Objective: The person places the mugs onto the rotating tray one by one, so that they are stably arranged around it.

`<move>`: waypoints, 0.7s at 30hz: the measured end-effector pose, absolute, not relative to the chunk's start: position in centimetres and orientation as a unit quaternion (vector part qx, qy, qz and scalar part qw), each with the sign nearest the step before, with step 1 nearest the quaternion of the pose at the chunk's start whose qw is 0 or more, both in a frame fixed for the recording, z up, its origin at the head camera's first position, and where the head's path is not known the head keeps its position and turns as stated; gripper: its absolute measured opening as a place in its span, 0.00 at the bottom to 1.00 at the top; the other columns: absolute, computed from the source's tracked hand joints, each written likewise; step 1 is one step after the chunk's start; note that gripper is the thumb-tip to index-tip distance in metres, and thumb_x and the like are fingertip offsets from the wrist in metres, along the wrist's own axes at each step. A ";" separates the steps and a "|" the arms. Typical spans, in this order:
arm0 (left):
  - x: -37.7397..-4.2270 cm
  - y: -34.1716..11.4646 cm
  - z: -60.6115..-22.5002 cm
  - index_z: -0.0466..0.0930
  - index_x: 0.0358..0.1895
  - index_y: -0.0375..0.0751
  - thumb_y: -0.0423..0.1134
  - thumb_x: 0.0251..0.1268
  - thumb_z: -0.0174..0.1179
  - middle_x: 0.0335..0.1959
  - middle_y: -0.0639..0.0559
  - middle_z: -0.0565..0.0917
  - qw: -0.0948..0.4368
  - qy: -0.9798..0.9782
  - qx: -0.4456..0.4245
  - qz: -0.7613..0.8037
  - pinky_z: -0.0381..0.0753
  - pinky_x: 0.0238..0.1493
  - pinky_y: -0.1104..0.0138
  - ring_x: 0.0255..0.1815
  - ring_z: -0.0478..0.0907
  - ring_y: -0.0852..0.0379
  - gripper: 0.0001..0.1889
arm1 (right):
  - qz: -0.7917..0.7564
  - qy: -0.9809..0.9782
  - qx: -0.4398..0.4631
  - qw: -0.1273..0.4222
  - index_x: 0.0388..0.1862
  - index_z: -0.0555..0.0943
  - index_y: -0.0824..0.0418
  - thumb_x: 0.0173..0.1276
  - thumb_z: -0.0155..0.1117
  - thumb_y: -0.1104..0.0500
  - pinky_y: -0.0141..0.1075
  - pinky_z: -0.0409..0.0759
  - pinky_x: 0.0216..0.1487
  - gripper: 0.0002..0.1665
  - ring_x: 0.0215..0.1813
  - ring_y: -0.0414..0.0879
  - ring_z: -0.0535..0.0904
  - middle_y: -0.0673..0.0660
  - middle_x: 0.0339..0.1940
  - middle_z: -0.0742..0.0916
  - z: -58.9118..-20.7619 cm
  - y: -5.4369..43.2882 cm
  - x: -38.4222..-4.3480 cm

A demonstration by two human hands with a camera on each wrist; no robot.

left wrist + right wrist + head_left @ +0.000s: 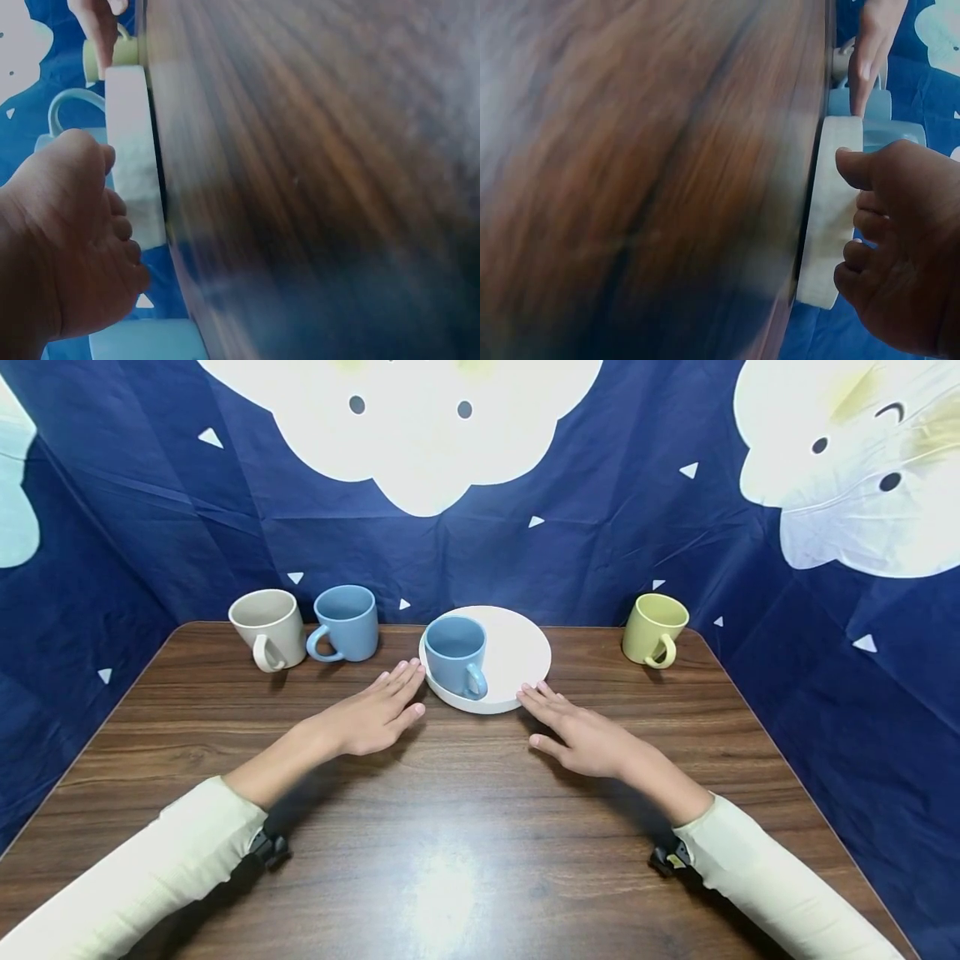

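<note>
As hands [371,717] [588,739] flank a tray [517,647], fingers [392,682] straight, thumbs [549,746] apart

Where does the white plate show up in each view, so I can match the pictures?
Head: at the centre, seen from above, the white plate.
Left wrist: left of centre, an edge-on upright strip.
Right wrist: right of centre, an edge-on strip, partly covered by the right hand.
Shared landmark: the blue mug standing on it, partly hidden in both wrist views.
</note>
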State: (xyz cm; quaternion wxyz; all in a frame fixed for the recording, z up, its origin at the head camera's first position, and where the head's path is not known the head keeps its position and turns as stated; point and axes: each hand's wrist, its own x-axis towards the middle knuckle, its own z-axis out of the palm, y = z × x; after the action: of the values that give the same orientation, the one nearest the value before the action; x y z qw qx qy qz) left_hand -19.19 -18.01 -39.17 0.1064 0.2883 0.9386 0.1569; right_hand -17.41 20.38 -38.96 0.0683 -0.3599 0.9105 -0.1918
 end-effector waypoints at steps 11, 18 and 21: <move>-20.4 -18.6 -39.5 0.40 0.93 0.30 0.53 0.99 0.34 0.96 0.31 0.40 0.095 0.938 0.291 0.165 0.42 0.97 0.36 0.97 0.37 0.31 0.38 | -0.186 0.911 -0.362 0.065 0.94 0.60 0.59 0.92 0.59 0.50 0.67 0.60 0.93 0.40 0.96 0.65 0.54 0.63 0.95 0.63 -39.0 19.1 -16.8; -20.2 -18.9 -39.4 0.44 0.92 0.28 0.50 0.98 0.37 0.95 0.30 0.42 0.086 0.940 0.290 0.160 0.44 0.96 0.36 0.97 0.39 0.30 0.37 | -0.192 0.909 -0.365 0.058 0.94 0.61 0.58 0.94 0.55 0.50 0.67 0.62 0.92 0.38 0.95 0.64 0.57 0.63 0.94 0.64 -39.1 19.2 -16.6; -19.5 -19.1 -39.5 0.45 0.92 0.28 0.50 0.98 0.38 0.95 0.30 0.43 0.083 0.941 0.293 0.150 0.45 0.96 0.36 0.97 0.40 0.30 0.36 | -0.198 0.909 -0.363 0.054 0.94 0.61 0.58 0.94 0.55 0.50 0.66 0.62 0.92 0.37 0.95 0.63 0.57 0.62 0.95 0.63 -38.9 19.5 -16.6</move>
State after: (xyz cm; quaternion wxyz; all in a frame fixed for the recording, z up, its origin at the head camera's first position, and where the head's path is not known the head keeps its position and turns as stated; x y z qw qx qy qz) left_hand -19.53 -19.06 -39.49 0.0825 0.2931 0.9406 0.1503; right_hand -16.64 19.54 -38.92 0.0539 -0.3628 0.9091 -0.1975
